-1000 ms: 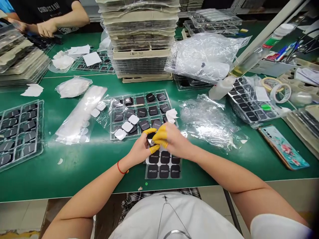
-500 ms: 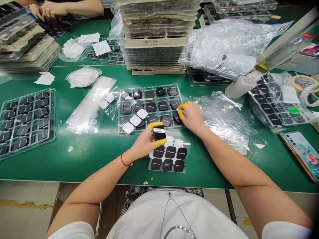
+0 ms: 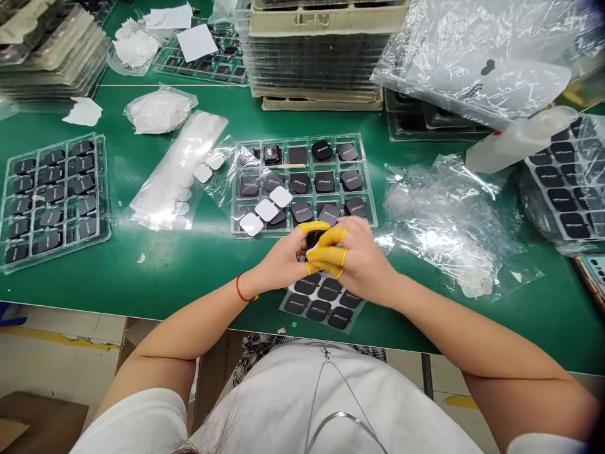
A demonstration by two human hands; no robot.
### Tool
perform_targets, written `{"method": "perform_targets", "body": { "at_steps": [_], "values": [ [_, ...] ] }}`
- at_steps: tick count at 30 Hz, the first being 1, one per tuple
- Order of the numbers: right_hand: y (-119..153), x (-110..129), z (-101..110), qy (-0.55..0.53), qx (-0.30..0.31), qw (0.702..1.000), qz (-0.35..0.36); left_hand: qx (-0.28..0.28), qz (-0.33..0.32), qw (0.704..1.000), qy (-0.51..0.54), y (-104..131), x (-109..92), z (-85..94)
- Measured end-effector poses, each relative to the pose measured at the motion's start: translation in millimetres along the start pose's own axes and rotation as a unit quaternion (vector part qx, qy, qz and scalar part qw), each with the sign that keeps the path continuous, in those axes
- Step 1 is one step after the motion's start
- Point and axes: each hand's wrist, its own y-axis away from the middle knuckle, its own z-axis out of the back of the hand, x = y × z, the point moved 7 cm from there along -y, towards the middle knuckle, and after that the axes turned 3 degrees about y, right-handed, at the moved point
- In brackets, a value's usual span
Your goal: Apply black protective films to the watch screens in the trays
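Note:
My left hand (image 3: 283,260), yellow cots on its fingers, is closed around the edges of a glossy black smartwatch body (image 3: 315,238) above the table's front part. My right hand (image 3: 366,263), also in yellow cots, closes its fingertips on the same piece from the right. A thin white edge shows between the fingers; what it belongs to is mostly hidden. Below both hands lies a sheet of black printed square stickers (image 3: 319,309), partly covered by the right hand. Just beyond is a clear compartment tray (image 3: 370,205) of black square pieces, with white rounded squares (image 3: 266,210) on its front left.
A second filled tray (image 3: 104,208) lies at the left. Plastic sleeves (image 3: 177,173) and a bagged white bundle (image 3: 159,110) are left of centre. Crumpled clear film (image 3: 439,221) and a white bottle (image 3: 515,142) occupy the right. Stacked trays (image 3: 316,66) rise at the back.
My right hand has left the tray's right front corner and come to the smartwatch body in my left hand. The camera view has tilted down and closer.

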Motion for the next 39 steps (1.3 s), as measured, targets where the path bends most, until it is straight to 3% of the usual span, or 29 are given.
{"method": "perform_targets", "body": {
  "at_steps": [4,8,12,14,16,19,23,27,30,34,39],
  "values": [
    [-0.8,5.0,5.3,0.015,-0.056,0.998,0.012,0.03,0.034,0.999,0.005,1.2,5.0,-6.2],
    [-4.1,-30.3,9.9,0.023,-0.072,0.992,-0.099,0.0,0.073,0.994,0.082,1.7,6.4,-6.9],
    [4.0,-55.3,17.4,0.042,-0.07,0.973,-0.216,-0.035,0.014,0.998,0.052,2.8,0.0,-0.2],
    [7.3,-53.9,11.3,0.006,-0.021,0.969,-0.247,-0.065,-0.028,0.997,0.041,3.2,-1.5,5.0],
    [10.0,-47.1,-4.7,-0.059,0.072,0.959,-0.266,-0.097,-0.052,0.993,0.044,2.7,-0.7,9.8],
    [15.8,-40.4,-23.7,-0.125,0.154,0.933,-0.301,-0.121,-0.016,0.989,0.089,-1.0,6.8,13.3],
    [16.4,-44.4,-19.7,-0.164,0.07,0.932,-0.314,-0.124,0.033,0.982,0.135,-2.7,11.4,16.6],
    [17.9,-49.3,-21.4,-0.226,0.051,0.912,-0.338,-0.161,0.035,0.986,0.017,2.4,9.0,24.5],
    [17.3,-48.1,-29.3,-0.325,0.076,0.871,-0.359,-0.147,0.045,0.987,-0.041,3.9,10.8,22.0],
    [15.9,-42.3,-35.1,-0.454,0.09,0.806,-0.369,-0.11,0.07,0.992,0.003,2.6,17.8,15.5],
    [19.3,-45.2,-34.2,-0.437,0.095,0.808,-0.383,-0.079,0.056,0.99,0.107,-1.0,16.7,8.2]
  ]
}}
